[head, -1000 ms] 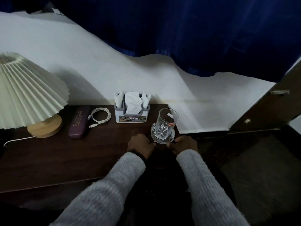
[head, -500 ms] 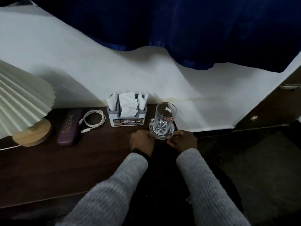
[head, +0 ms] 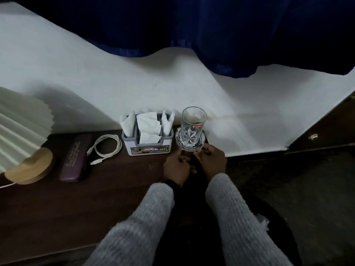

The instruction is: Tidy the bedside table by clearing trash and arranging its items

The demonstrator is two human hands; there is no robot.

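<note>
The fingers [head: 180,154] of the left hand [head: 176,167] are bent and pinch the near rim of a glass saucer [head: 178,140] at about seven o'clock. Those of the right hand [head: 212,160] pinch it at about five o'clock.

The saucer sits at the far right corner of the dark wooden bedside table [head: 67,208], and an empty drinking glass [head: 193,125] stands upright on it. Just beside the saucer at nine o'clock is a grey napkin holder [head: 148,148] stuffed with white napkins [head: 148,124]; whether the two touch is hard to tell. Further round at nine o'clock lie a coiled white cable [head: 108,145], a purple spectacle case [head: 75,158] and the lamp [head: 28,166] with its wooden base and pleated shade. At twelve o'clock the white wall [head: 115,83] rises close behind the glass, with a blue curtain [head: 192,25] above. Nothing stands between the hands and the saucer.

Both forearms, in grey knitted sleeves [head: 153,217], reach forward side by side from six o'clock. The hands are close together with their backs up, just short of the saucer.
</note>
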